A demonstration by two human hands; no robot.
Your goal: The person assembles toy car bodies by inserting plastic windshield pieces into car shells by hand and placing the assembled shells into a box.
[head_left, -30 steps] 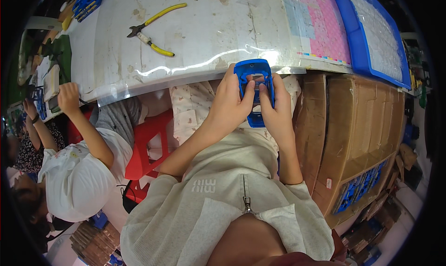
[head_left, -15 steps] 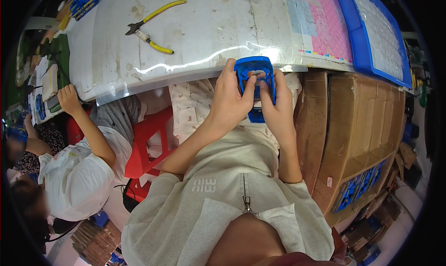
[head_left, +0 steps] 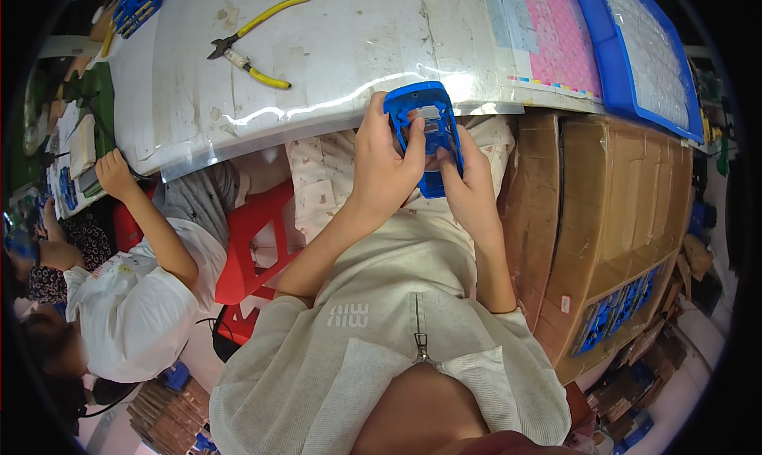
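Hidden: we cannot see the housing [head_left: 437, 143]'s far face; fine inner detail unclear;
Housing build: blue, elongated, with cut-outs;
Housing position: at the tabletop [head_left: 333, 50]'s near edge;
Grip: our left hand [head_left: 386, 166] and right hand [head_left: 475, 182] clamped on its sides

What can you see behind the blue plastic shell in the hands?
Beyond the upper end of the blue plastic shell, the white worktable shows; the left hand and right hand hold the shell's sides. Any fingertips behind it are covered and cannot be seen.
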